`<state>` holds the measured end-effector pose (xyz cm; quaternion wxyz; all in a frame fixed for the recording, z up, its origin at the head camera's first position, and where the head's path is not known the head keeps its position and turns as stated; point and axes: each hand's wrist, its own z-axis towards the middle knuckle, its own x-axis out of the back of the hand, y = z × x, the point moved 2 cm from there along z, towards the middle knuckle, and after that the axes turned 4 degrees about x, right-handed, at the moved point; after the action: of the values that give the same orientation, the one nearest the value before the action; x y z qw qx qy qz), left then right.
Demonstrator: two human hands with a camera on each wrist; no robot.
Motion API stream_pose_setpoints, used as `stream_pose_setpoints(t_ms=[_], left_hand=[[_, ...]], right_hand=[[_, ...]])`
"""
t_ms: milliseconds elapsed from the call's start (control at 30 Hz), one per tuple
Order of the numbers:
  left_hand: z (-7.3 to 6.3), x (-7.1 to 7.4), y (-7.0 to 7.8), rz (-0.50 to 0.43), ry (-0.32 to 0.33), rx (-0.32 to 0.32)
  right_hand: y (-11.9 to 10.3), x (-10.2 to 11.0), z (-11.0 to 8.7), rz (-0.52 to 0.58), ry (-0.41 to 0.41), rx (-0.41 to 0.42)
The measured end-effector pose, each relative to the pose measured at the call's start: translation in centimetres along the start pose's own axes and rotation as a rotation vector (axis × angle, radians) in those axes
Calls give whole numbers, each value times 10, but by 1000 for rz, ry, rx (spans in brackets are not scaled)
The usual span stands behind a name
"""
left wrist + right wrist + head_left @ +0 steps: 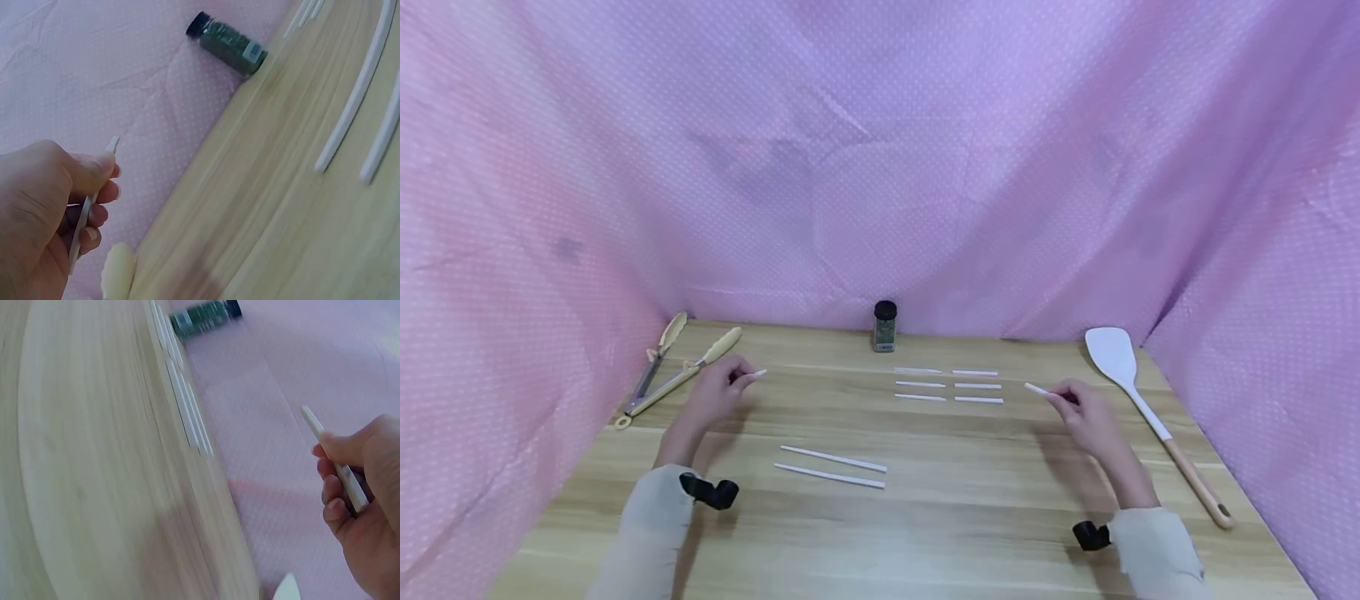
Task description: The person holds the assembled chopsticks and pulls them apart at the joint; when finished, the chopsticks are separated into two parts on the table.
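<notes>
On the left of the table my left hand [717,392] pinches a short white stick [111,145] between thumb and fingers, raised above the wood. Its lower end runs along the curled fingers in the left wrist view. At the right, my right hand [1088,415] grips another short white stick [312,421], its tip pointing towards the middle. Between the hands lie several short white sticks in two columns, a left column [921,385] and a right column [977,386]. Nearer to me rest two longer white sticks [833,458], roughly parallel and slightly slanted.
A spice jar [885,327] with a black lid stands at the table's back edge. Opened tongs [662,392] lie beside my left hand. A white spatula [1112,354] with a wooden handle lies to the right. Pink dotted cloth [865,167] hangs around the wooden table [955,533].
</notes>
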<state>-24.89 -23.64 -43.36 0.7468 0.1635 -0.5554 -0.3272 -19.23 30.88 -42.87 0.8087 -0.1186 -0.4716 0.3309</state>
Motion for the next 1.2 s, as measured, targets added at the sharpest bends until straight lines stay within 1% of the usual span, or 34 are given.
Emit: stream_pose_setpoints(t_ms=[33, 100, 233, 300, 433, 567, 667, 767, 833, 900, 1000, 1133, 1200], left_hand=[[-1, 2, -1, 9, 2, -2], [-1, 0, 0, 10, -11, -15], [1, -17, 11, -26, -92, -33], [2, -28, 19, -33, -116, -53], [6, -49, 39, -48, -160, -101], [11, -72, 61, -40, -231, -93], [14, -93, 79, -15, -295, -97], [16, -114, 98, -8, -342, -130], [16, -127, 109, -10, -361, -159], [16, -139, 118, -21, -377, -173], [16, -156, 130, -17, -388, -192], [16, -172, 139, -2, -389, -193], [16, -179, 142, 3, -393, -182]], right_hand=[[5, 4, -2, -7, 6, -11], [11, 7, -5, -25, -3, -10], [16, -2, -8, -35, -52, 17], [16, -6, -8, -25, -82, 23], [15, -14, -8, 5, -153, 5], [15, -22, -7, 9, -221, -7], [15, -29, -7, -1, -237, -12], [15, -37, -7, -2, -255, -38], [14, -42, -7, 18, -277, -66], [13, -47, -6, 32, -292, -80], [11, -54, -5, 35, -297, -74], [9, -60, -2, 27, -288, -59], [8, -62, -1, 29, -289, -62]])
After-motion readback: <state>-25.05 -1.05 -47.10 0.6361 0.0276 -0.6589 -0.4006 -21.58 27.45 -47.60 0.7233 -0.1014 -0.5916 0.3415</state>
